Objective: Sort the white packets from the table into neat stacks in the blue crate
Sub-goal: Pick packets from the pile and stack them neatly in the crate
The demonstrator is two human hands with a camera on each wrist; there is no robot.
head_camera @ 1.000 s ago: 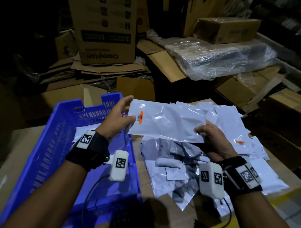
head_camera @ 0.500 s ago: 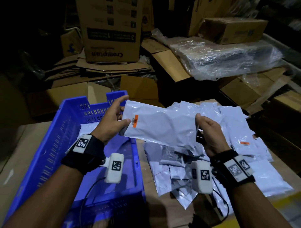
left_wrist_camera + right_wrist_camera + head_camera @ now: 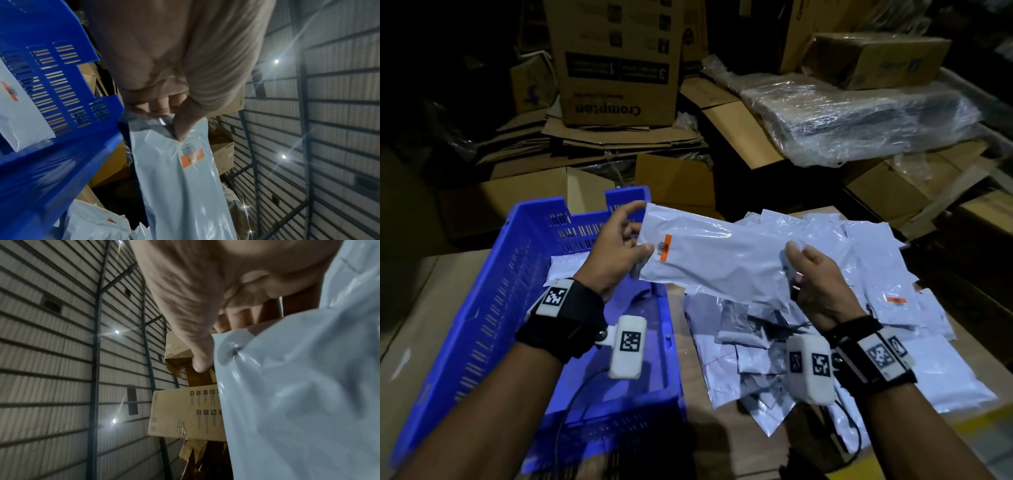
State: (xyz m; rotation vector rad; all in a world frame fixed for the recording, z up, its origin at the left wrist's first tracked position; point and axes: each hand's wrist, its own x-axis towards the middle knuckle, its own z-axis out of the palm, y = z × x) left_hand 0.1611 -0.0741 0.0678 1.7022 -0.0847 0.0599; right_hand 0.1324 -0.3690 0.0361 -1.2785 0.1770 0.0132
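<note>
Head view: the left hand (image 3: pixel 616 250) pinches the near end of a long white packet (image 3: pixel 719 260) beside its orange barcode label (image 3: pixel 663 248), thumb on top, over the blue crate's (image 3: pixel 493 294) right wall. The right hand (image 3: pixel 815 277) grips the packet's other end above the loose pile of packets (image 3: pixel 876 274) on the table (image 3: pixel 691 349). 1 packet (image 3: pixel 566 265) lies at the crate's far end. Left wrist view: thumb and curled fingers (image 3: pixel 162 105) clamp the packet edge above the label. Right wrist view: the thumb presses the packet against curled fingers (image 3: pixel 238 318); cardboard boxes (image 3: pixel 185 415) stand behind.
</note>
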